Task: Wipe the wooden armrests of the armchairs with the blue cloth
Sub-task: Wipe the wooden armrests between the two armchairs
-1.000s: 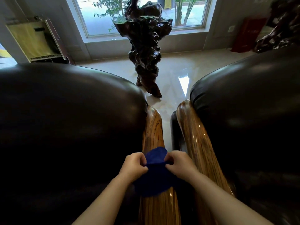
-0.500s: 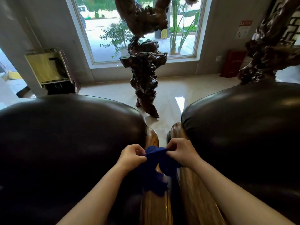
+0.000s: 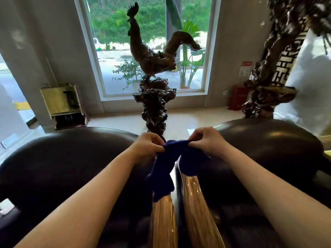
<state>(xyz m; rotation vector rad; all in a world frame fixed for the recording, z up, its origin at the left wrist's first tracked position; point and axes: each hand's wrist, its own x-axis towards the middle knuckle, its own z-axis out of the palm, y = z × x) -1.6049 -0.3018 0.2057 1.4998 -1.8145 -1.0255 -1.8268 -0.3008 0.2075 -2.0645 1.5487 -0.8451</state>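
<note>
Two dark leather armchairs stand side by side below me, the left chair and the right chair. Between them run two glossy striped wooden armrests, the left armrest and the right armrest. The blue cloth hangs bunched above both armrests and covers their far ends. My left hand pinches its upper left edge. My right hand pinches its upper right edge. The cloth is lifted, and I cannot tell whether its lower folds touch the wood.
A tall dark carved rooster sculpture stands on the shiny floor just beyond the chairs, before a large window. Another dark carved piece rises at the right. A boxy cabinet and a red box sit by the wall.
Both hands have lifted the cloth up off the left armrest and stretched it between them. The view has tilted upward, showing more of the window and sculpture.
</note>
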